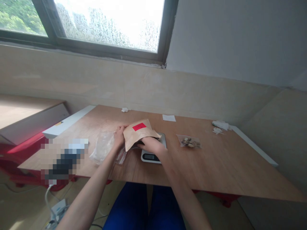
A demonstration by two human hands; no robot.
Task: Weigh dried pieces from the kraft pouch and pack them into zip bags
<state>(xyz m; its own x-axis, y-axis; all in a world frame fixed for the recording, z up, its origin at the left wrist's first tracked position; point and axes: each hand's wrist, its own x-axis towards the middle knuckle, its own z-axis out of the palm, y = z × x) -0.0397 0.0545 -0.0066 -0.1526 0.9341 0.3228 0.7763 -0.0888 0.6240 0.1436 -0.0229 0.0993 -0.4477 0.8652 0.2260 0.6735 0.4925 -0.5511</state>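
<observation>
A brown kraft paper bag (pixel 141 132) with a red label lies tilted above the table, its mouth towards me. My left hand (pixel 119 134) is closed on the bag's left edge. Into the mouth reaches my right hand (pixel 151 145); its fingers are mostly hidden inside, so whether they grip anything does not show. Under the bag and my right hand stands a kitchen scale (pixel 149 157), its display facing me and its top partly covered. Clear plastic bags (pixel 102 150) lie beside my left hand. To the right sits a small clear bag of brownish pieces (pixel 190 142).
The wooden tabletop (pixel 216 166) runs up to the tiled wall. A white paper (pixel 169 118) and crumpled tissue (pixel 125 110) lie along the back. More white wrappings (pixel 221 125) are at the back right. A blurred-out item (pixel 66 159) with a cable is at the left edge.
</observation>
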